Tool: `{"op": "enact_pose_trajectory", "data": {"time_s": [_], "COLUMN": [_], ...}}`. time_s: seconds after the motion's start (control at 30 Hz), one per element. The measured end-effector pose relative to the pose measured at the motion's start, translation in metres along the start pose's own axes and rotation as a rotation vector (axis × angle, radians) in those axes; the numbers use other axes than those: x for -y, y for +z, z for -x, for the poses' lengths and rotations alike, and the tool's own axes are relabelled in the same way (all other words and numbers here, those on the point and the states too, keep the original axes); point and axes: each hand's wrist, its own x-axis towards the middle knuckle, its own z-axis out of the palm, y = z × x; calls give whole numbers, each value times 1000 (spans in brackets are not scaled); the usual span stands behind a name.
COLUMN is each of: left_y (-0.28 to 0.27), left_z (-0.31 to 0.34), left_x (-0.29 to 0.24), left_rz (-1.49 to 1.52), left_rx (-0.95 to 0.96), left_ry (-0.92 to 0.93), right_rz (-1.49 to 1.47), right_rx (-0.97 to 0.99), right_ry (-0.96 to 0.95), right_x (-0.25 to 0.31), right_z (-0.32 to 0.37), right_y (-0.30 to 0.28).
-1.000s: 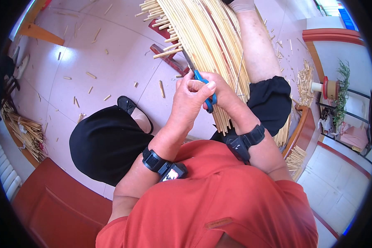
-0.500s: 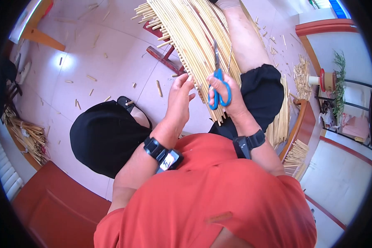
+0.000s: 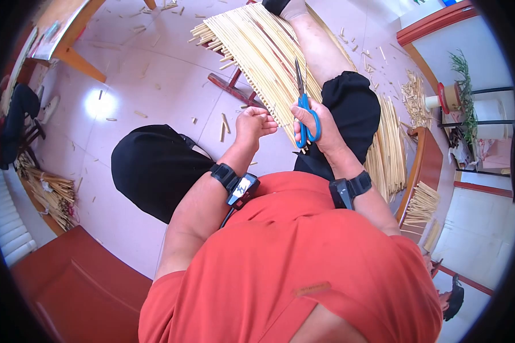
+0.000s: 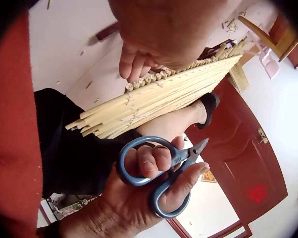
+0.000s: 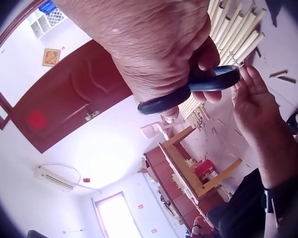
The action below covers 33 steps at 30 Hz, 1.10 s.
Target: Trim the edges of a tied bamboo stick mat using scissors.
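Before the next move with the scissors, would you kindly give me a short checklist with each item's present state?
1. Scissors held in the right hand: ok.
2. Fingers through a handle loop: ok.
3. Left hand clear of the blades: ok.
4. Left hand touching the stick mat: cannot tell; it is near the edge.
5. Stick ends level at the far end: not ok, uneven.
6. Floor free of loose pieces: not ok, scattered.
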Motion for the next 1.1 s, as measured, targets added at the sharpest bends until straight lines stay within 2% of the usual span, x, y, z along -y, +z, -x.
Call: {"op": "enact_pose_trajectory", "data": {"time_s": [0.1, 0.17, 0.23, 0.3, 0.47, 0.63, 0.73, 0.97, 1.1], "left_y": [7, 18, 14, 10, 2, -8, -10, -20, -24], "left_z": [6, 21, 15, 14, 12, 4, 9, -2, -8], "left_x": [2, -6, 4, 8, 5, -3, -11, -18, -23], "left_rz": [66, 319, 297, 142, 146, 76, 89, 69, 89], "left_rx": [59, 176, 200, 182, 110, -64, -83, -14, -63], "left_ry": [26, 10, 6, 69, 80, 230, 337, 343, 271], "right_rz": [12, 15, 52, 72, 37, 65, 81, 120, 149], "right_rx": [4, 13, 63, 80, 111, 184, 228, 248, 248], "right_ry": [-35, -52, -45, -59, 6, 47, 65, 111, 138], "right_x": [1, 3, 5, 5, -3, -10, -13, -22, -18], "right_z": [10, 18, 25, 31, 43, 40, 43, 50, 47], "right_y": [2, 1, 1, 2, -5, 0, 4, 1, 3]}}
